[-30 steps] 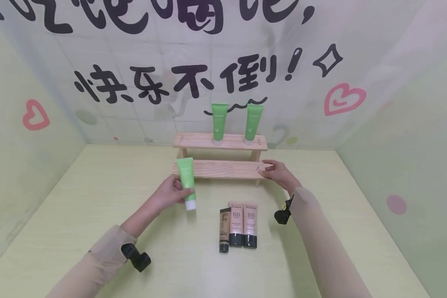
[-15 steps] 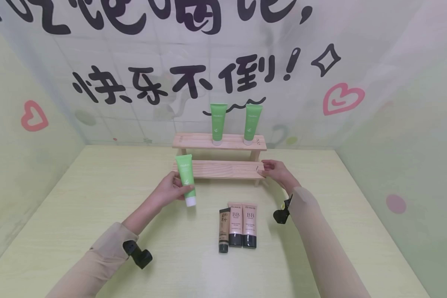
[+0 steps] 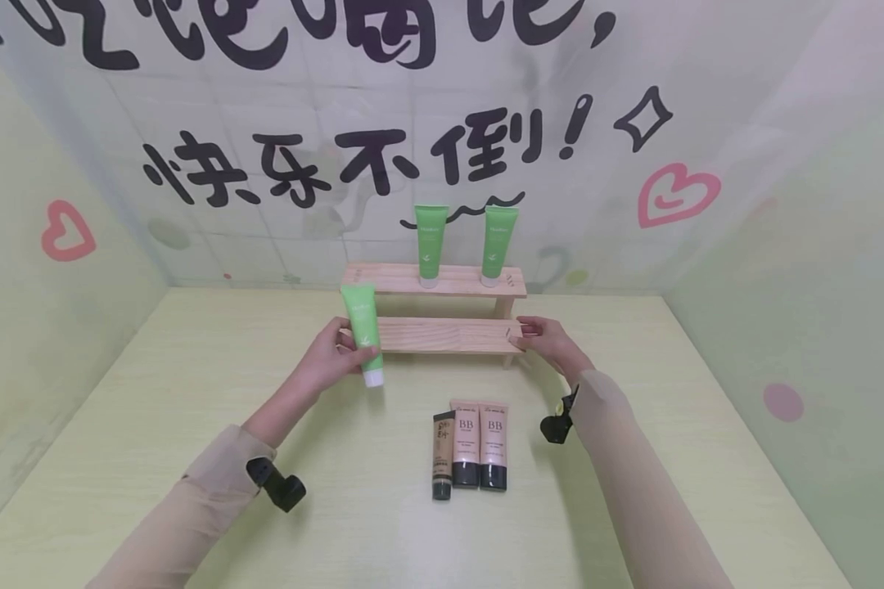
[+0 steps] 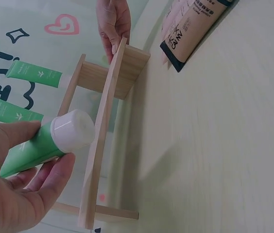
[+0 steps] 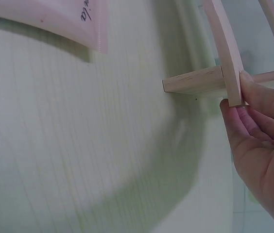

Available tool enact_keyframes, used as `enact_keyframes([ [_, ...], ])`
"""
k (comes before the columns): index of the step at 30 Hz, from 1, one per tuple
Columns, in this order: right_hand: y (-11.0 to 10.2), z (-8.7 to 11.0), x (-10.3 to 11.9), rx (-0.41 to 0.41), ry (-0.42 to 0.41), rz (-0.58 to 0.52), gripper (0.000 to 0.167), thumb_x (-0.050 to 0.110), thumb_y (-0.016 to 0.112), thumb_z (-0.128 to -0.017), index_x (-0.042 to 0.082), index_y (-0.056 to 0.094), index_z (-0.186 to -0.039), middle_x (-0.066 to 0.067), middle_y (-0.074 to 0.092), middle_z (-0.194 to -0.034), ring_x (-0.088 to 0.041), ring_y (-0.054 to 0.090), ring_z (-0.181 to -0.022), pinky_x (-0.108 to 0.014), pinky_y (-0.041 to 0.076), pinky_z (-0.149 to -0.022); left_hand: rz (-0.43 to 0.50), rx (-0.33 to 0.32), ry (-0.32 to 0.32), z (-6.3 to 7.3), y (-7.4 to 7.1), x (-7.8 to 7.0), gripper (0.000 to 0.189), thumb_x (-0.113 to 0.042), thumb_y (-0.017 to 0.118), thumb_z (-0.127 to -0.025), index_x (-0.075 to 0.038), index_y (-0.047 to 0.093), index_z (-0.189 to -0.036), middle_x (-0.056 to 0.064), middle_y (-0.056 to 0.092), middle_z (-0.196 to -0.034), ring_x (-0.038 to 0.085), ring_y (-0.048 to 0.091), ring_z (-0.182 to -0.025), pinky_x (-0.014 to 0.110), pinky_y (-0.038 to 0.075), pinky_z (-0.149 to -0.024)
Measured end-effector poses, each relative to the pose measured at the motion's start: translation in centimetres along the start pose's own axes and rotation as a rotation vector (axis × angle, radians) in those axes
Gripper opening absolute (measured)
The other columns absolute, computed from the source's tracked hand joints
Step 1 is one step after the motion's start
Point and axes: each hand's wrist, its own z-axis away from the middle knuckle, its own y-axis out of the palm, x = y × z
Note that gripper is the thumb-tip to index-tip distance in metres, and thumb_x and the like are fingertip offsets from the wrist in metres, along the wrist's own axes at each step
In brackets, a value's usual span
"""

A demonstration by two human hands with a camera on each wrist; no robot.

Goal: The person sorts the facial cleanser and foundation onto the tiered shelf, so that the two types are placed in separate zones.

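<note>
My left hand (image 3: 331,356) grips a green squeeze tube (image 3: 363,323) by its lower part, white cap (image 4: 74,131) down, in front of the left end of a two-step wooden stand (image 3: 442,335). Thumb and fingers lie on opposite sides of the tube, as the left wrist view shows. At the stand's right end my right hand (image 3: 555,342) pinches the edge of the lower board (image 5: 227,58) between thumb and fingers. On the upper board, two matching green tubes, one near the middle (image 3: 430,245) and one at the right (image 3: 498,245), stand upright on their caps.
On the table (image 3: 324,507) in front of the stand lie two pink BB cream tubes, one left (image 3: 466,442) and one right (image 3: 494,442), side by side. A smaller brown tube (image 3: 443,454) lies against them. A printed wall (image 3: 280,237) rises behind the stand.
My left hand has risen and moved slightly forward with the green tube, whose top now overlaps the upper board's left end. The right hand stays at the lower board.
</note>
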Motion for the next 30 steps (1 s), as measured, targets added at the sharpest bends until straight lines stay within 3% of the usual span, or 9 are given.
enact_keyframes([
  [10, 0.0, 0.5, 0.1, 0.009, -0.013, 0.014, 0.058, 0.013, 0.054, -0.091, 0.000, 0.026, -0.141, -0.026, 0.032, -0.142, -0.036, 0.032, -0.132, -0.044, 0.032, -0.110, -0.025, -0.044, 0.032, -1.3, -0.7, -1.5, 0.059, -0.019, 0.064, -0.084, -0.001, 0.032, -0.130, 0.017, 0.050, -0.105, 0.022, 0.055, -0.088, 0.041, 0.055, -0.083],
  [16, 0.0, 0.5, 0.2, 0.014, -0.003, 0.019, 0.060, 0.014, 0.054, -0.091, 0.000, 0.025, -0.142, -0.026, 0.032, -0.142, -0.037, 0.032, -0.132, -0.045, 0.031, -0.110, -0.046, -0.084, 0.057, -2.2, -1.4, -2.3, 0.060, -0.020, 0.065, -0.084, -0.003, 0.033, -0.132, 0.015, 0.050, -0.104, 0.021, 0.053, -0.088, 0.029, 0.054, -0.074],
  [23, -0.1, 0.6, 0.2, 0.015, 0.007, 0.025, 0.060, 0.016, 0.054, -0.091, 0.002, 0.026, -0.142, -0.025, 0.032, -0.143, -0.036, 0.035, -0.131, -0.045, 0.031, -0.110, -0.017, -0.100, 0.080, -3.2, -1.7, -3.1, 0.059, -0.016, 0.061, -0.086, -0.005, 0.031, -0.135, 0.016, 0.048, -0.110, 0.022, 0.050, -0.092, 0.039, 0.051, -0.085],
  [30, -0.1, 0.4, 0.0, 0.017, 0.003, 0.024, 0.060, 0.016, 0.055, -0.091, 0.003, 0.026, -0.142, -0.025, 0.033, -0.142, -0.036, 0.036, -0.130, -0.046, 0.031, -0.110, -0.010, -0.143, 0.100, -3.9, -1.8, -4.3, 0.062, -0.018, 0.061, -0.087, -0.008, 0.027, -0.138, 0.018, 0.046, -0.119, 0.026, 0.051, -0.102, 0.036, 0.050, -0.088],
])
